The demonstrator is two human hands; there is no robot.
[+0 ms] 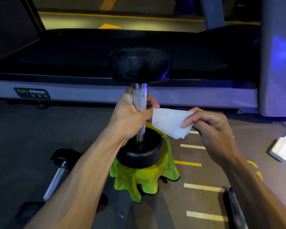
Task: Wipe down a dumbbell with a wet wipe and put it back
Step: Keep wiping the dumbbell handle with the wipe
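While the left hand (130, 116) grips the handle of the upright dumbbell (139, 103), its lower head on a green cloth (145, 179), the right hand (211, 129) pinches the wipe (170, 123) just beside the handle. A loosened grip could topple the dumbbell off its soft footing.

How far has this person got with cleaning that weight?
Done: the dumbbell is picked out and stood on end on a green cloth, and a wet wipe is out. In hand: the left hand grips the handle while the right hand pinches the wipe beside it. Left: the wiping itself, apparently, then putting the dumbbell back.
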